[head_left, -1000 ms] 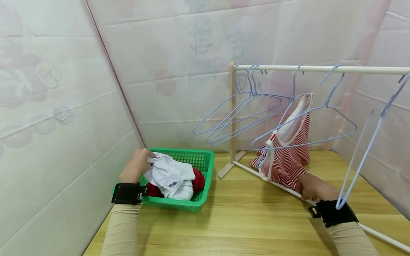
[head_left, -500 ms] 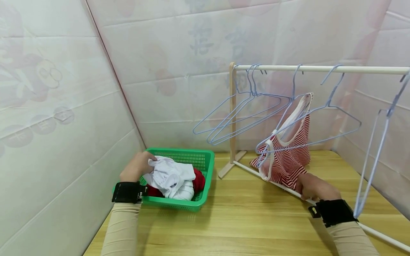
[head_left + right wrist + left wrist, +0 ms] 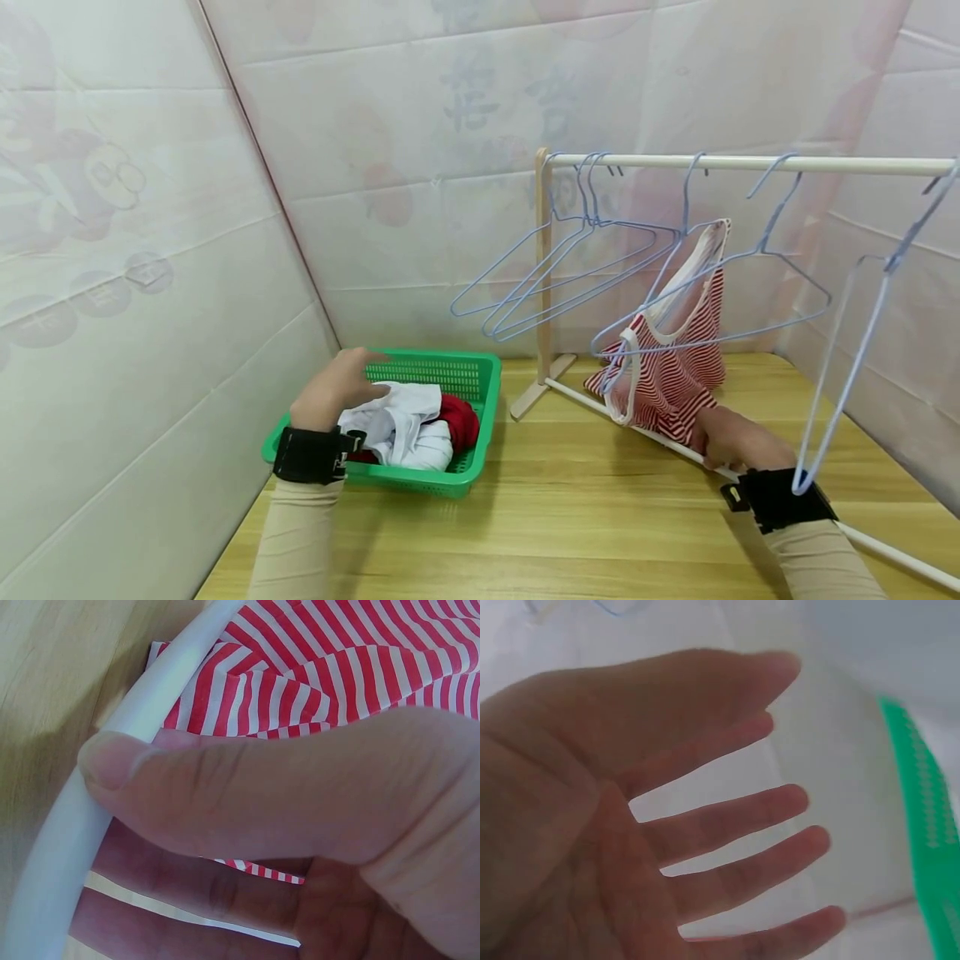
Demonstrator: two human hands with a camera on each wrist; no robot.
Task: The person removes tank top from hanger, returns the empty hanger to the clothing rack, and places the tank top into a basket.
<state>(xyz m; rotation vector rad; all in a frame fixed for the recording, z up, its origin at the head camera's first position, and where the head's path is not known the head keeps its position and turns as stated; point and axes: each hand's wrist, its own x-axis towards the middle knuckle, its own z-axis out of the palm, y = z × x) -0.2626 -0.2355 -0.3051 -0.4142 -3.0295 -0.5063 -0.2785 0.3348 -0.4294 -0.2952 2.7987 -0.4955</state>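
Observation:
My left hand (image 3: 337, 390) hovers over the near left side of a green basket (image 3: 491, 417), fingers spread and holding nothing; in the left wrist view its straight fingers (image 3: 735, 889) are apart. Below it, a white garment (image 3: 397, 417) lies crumpled on dark red cloth (image 3: 459, 421) in the basket. On the right, my right hand (image 3: 738, 437) grips the rack's white lower bar (image 3: 64, 847), thumb on one side and fingers behind. Right beside that hand hangs a red-and-white striped tank top (image 3: 678, 367), on a blue hanger (image 3: 686, 200), its lower part slumped onto the table.
The clothes rack has a white top rail (image 3: 738, 162) and a wooden upright (image 3: 543, 275). Several bare blue wire hangers (image 3: 517, 300) hang at its left end. Another bare hanger (image 3: 847, 392) dangles over my right wrist. Fabric-covered walls (image 3: 390, 108) enclose the wooden table (image 3: 555, 517).
My left hand has let go of the white garment, opened and shifted slightly right; the garment has sunk lower in the basket. The right hand stays put while the nearest hangers sway.

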